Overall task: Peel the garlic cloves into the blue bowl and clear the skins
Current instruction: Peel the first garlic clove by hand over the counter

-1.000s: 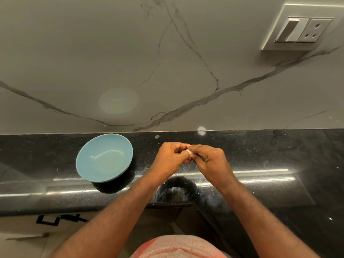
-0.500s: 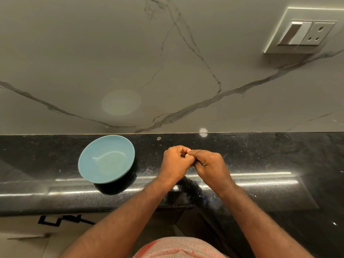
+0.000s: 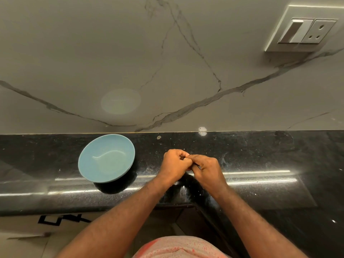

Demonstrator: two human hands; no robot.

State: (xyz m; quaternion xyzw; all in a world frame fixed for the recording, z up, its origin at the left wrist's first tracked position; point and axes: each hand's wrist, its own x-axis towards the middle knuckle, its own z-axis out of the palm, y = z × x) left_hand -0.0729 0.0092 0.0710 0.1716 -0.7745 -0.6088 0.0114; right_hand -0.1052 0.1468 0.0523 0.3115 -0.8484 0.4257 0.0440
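Pressed closer than a second ago, hiding the white clove, left hand (image 3: pixel 174 164) and right hand (image 3: pixel 207 169) are being held curled fingertip to fingertip above the counter (image 3: pixel 260 155), seemingly pinching it for peeling, beside the empty bowl (image 3: pixel 81 164) for a short drop.

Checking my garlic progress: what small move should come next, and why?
Likely peel the skin away right there: the left hand and right hand pinch together above the counter, hiding the clove between them, and the blue bowl to their left holds nothing yet.
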